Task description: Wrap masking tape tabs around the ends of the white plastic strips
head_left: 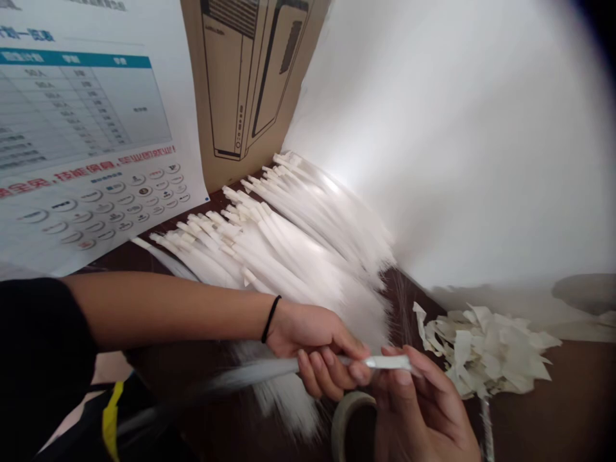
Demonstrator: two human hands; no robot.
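Head view: at centre, the left hand (327,350) curls around a white fibre bundle (262,373), hiding its middle; its loose end blurs away toward 9 o'clock. The right hand (428,404), cut off below, pinches the bundle's taped tip. At 6 o'clock from the hands, a tape roll (339,427) is partly covered; at 3, torn paper-like scraps (495,353); at 11, more taped bundles (289,250), the nearest partly behind the left forearm. The poster (96,160) at 10 has blurred print.

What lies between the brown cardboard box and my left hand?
In the head view, a spread of white fibre bundles lies between the cardboard box and your left hand.
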